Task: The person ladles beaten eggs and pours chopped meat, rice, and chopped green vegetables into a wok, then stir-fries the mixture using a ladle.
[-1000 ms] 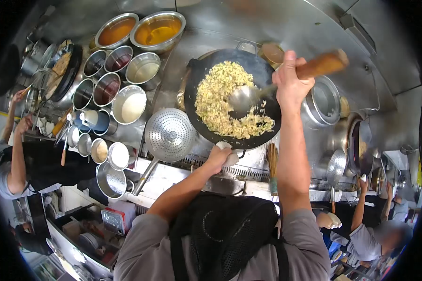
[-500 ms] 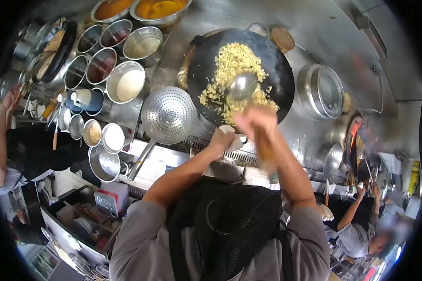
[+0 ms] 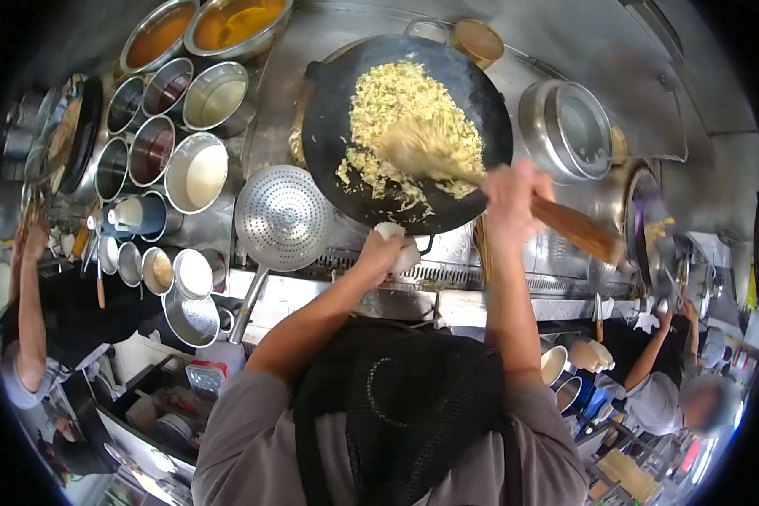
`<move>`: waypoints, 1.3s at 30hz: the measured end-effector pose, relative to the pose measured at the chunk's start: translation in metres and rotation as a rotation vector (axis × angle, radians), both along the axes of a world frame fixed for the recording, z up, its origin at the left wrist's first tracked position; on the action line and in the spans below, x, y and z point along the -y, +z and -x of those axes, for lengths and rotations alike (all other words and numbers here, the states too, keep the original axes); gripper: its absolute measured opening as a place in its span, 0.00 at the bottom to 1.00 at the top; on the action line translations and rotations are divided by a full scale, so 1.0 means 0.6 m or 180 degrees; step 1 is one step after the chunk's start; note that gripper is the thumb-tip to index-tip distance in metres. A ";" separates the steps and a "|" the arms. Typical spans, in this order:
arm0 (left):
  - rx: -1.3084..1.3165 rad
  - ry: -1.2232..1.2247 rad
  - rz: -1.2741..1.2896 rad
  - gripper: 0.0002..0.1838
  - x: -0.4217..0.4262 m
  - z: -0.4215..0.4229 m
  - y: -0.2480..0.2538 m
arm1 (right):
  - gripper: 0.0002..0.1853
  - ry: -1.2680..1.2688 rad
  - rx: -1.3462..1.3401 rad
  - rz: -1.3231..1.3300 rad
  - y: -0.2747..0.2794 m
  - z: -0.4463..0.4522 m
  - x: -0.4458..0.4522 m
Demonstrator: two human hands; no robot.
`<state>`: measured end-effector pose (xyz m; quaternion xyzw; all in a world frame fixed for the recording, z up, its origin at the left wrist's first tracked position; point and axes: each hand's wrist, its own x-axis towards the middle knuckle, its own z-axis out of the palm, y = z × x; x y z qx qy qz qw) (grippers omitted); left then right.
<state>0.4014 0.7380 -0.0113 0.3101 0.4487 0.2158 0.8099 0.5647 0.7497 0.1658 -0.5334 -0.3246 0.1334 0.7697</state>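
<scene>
A large black wok (image 3: 325, 105) holds yellowish fried rice (image 3: 401, 105) with green bits. My left hand (image 3: 381, 255) is closed on a folded white cloth (image 3: 406, 255) at the wok's near edge. Whether it also grips the wok's handle under the cloth I cannot tell. My right hand (image 3: 514, 198), at the wok's right side, is wrapped round a wooden-handled ladle (image 3: 575, 228). Its handle points out to the right, and its bowl end, smeared by motion, lies over the rice.
Left of the wok rests a perforated strainer (image 3: 283, 218), beside several metal pots of sauces and a white liquid (image 3: 197, 173). Stacked metal pans (image 3: 580, 131) stand on the right. Co-workers are at both sides, one with an arm (image 3: 30, 304) raised at the left.
The ladle has swung from upright over the rice to a slant, its handle now out to the right. My right hand has moved right. The whole view has shifted.
</scene>
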 end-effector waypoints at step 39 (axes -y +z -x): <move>0.0281 0.0300 0.0408 0.11 -0.018 -0.008 -0.004 | 0.21 0.0283 0.0360 -0.0143 0.136 -0.003 -0.171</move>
